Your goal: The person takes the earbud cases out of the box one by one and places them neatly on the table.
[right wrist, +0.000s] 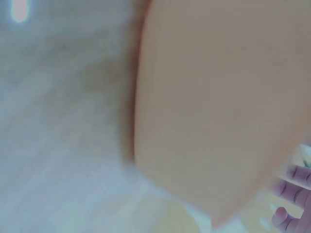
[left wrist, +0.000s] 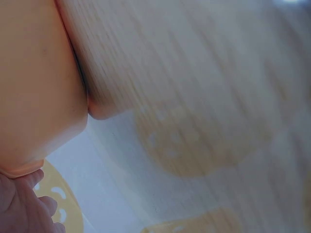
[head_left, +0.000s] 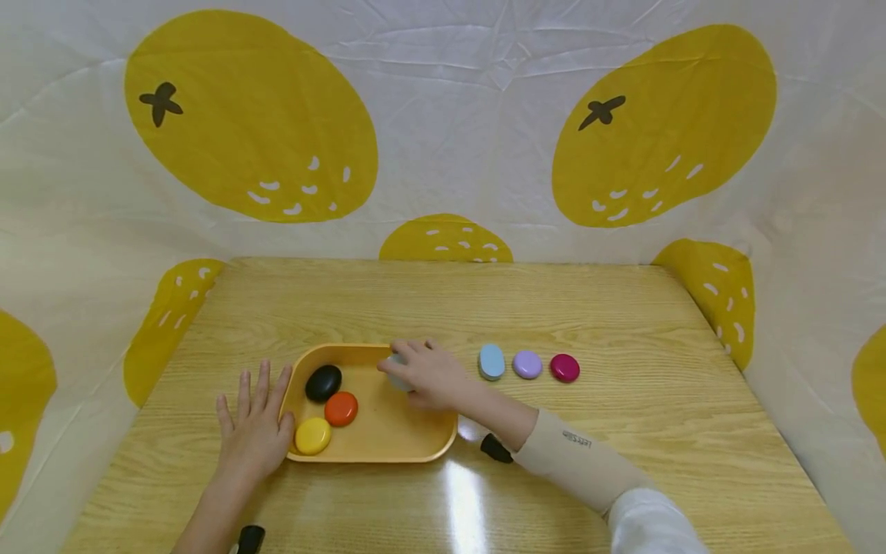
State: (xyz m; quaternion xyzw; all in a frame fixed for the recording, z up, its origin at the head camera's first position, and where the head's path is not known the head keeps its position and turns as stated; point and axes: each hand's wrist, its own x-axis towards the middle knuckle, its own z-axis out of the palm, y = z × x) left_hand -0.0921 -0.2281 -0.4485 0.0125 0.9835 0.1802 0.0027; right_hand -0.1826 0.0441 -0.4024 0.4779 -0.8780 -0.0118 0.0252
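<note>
Right forearm (head_left: 507, 413) in a close-fitting beige cover (head_left: 581, 469), small dark lettering (head_left: 577, 438) on it not surely legible, upper end meeting a white sleeve (head_left: 654, 525); left hand (head_left: 254, 442), left forearm (head_left: 217, 509) and right hand (head_left: 434, 377) bare; a black fitting (head_left: 495, 449) beside the right forearm, a second black fitting (head_left: 251, 538) beside the left.

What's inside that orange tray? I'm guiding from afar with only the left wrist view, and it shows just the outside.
Observer: The head view shows three rounded pieces in the tray: a black piece, an orange-red piece and a yellow piece.
Operator: Oh! Is anything being held?
Observer: Yes, the right grip holds a pale piece; whether it touches the bottom, I can't tell.
Operator: Any others outside?
Observer: Right of the tray, a light blue piece, a lilac piece and a dark pink piece form a row.
</note>
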